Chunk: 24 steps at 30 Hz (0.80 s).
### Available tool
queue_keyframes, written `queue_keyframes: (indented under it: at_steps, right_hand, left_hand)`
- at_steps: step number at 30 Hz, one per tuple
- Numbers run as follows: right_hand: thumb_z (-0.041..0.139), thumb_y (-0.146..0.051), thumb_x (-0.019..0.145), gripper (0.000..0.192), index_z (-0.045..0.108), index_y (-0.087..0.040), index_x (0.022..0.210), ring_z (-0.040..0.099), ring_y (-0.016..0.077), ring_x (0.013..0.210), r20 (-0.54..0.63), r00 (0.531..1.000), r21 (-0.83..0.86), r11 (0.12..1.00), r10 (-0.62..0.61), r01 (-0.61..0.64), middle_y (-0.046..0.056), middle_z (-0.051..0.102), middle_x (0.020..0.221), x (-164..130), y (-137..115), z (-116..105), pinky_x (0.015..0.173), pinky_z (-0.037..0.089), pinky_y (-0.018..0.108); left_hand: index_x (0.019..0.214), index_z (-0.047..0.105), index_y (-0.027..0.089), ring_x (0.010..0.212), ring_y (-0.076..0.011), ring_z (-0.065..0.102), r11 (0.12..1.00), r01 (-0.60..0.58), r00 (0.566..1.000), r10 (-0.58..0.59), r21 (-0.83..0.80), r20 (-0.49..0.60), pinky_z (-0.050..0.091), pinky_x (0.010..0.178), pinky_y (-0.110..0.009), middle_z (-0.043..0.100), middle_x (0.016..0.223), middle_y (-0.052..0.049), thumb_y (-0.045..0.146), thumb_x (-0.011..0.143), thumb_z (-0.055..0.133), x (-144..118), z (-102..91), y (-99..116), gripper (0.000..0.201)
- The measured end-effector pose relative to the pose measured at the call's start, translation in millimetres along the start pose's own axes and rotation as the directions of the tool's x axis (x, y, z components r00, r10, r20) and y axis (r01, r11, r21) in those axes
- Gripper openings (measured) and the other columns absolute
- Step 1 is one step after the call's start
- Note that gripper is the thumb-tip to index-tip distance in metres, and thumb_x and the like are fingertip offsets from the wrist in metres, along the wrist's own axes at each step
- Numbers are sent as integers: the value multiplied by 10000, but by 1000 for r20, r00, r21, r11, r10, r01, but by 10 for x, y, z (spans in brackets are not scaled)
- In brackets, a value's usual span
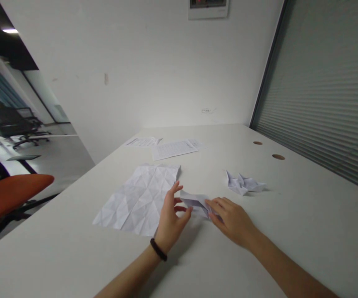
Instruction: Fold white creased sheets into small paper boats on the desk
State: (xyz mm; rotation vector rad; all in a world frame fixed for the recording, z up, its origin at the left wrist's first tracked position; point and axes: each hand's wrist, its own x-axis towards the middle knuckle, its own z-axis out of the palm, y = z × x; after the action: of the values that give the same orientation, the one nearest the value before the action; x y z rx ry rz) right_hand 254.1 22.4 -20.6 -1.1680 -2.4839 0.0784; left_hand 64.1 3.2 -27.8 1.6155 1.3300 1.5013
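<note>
A small piece of folded white paper point(196, 200) is held between my two hands, with an open fold facing me. My left hand point(171, 217), a dark band around its wrist, has its thumb and fingers at the paper's left end. The right hand point(232, 219) pinches the right end between thumb and fingers, covering part of it. To the left lies a large creased paper sheet point(141, 198), spread out and marked with a grid of triangular folds. Beyond my right hand rests a folded paper figure point(243, 184) with pointed ends.
Printed sheets point(177, 149) lie farther back on the white table point(228, 265). Two round holes point(278, 157) are near its right edge, beside a partition with blinds point(321, 111). An orange chair point(14, 194) stands to the left, and a white wall rises behind.
</note>
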Motion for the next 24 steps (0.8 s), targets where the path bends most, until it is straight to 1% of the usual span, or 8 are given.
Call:
queue_keyframes:
  at_steps: [2, 4, 8, 12, 16, 18, 20, 24]
  right_hand:
    - [413, -158, 846, 364, 509, -146, 1197, 566, 220, 904, -15, 1000, -31, 1000, 3, -3, 98, 627, 989, 17, -45, 26, 796, 476, 364]
    - [402, -91, 815, 390, 516, -141, 1185, 579, 218, 893, -35, 999, -29, 1000, 6, -7, 98, 637, 968, 26, -75, 60, 783, 481, 358]
    - [391, -44, 780, 372, 578, -177, 1073, 588, 188, 892, -146, 989, 171, 985, -9, 34, 77, 641, 956, 12, -56, 99, 799, 478, 325]
    - [377, -30, 731, 369, 588, -206, 977, 583, 182, 894, -318, 946, 413, 907, 62, 79, 62, 631, 926, -13, 4, 71, 789, 476, 320]
    - [370, -36, 677, 372, 577, -207, 935, 570, 189, 884, -393, 900, 534, 843, 188, 57, 61, 619, 913, -12, 14, 25, 740, 472, 308]
    - [363, -34, 660, 397, 564, -204, 958, 557, 185, 905, -387, 899, 567, 822, 206, 56, 62, 604, 939, -5, 22, 27, 738, 469, 299]
    - [356, -17, 644, 435, 569, -195, 979, 542, 181, 938, -326, 928, 566, 823, 179, 40, 68, 587, 965, -2, 54, 56, 787, 463, 313]
    - [356, 16, 641, 491, 624, -180, 1003, 496, 194, 1039, -103, 991, 422, 906, 88, -36, 99, 555, 1076, -18, 158, 139, 942, 388, 406]
  left_hand:
    - [1339, 175, 290, 877, -149, 547, 999, 2, 1000, -3, -42, -29, 521, 680, -278, 325, 1329, -99, 178, 699, 599, -36, 59, -33, 775]
    - [1361, 119, 278, 938, -180, 545, 999, 32, 999, -33, -36, -5, 510, 751, -329, 329, 1332, -113, 148, 691, 599, -62, 94, -81, 834]
    - [1343, 216, 183, 1084, -223, 505, 998, 56, 981, -61, 35, 182, 410, 940, -421, 478, 1229, -117, 89, 717, 534, -87, 91, -124, 708]
    - [1302, 329, 169, 1159, -216, 456, 975, -157, 930, 91, 161, 355, 367, 1001, -408, 457, 1280, -117, 110, 774, 482, -99, 43, -10, 553]
    - [1309, 352, 216, 1210, -199, 402, 863, -409, 858, 253, 297, 447, 362, 1014, -385, 433, 1317, -84, 57, 793, 431, -67, -49, 106, 546]
    - [1300, 373, 243, 1212, -173, 402, 817, -465, 847, 299, 340, 439, 366, 1012, -366, 436, 1322, -57, 8, 802, 353, -30, -101, 95, 551]
    - [1276, 415, 251, 1211, -161, 405, 777, -497, 830, 297, 386, 472, 365, 1013, -361, 451, 1317, -40, -25, 788, 311, 10, -143, 39, 570]
    - [1259, 451, 172, 1246, -196, 371, 716, -533, 734, 126, 451, 668, 323, 1039, -398, 452, 1324, -84, -14, 733, 360, 50, -182, -86, 566]
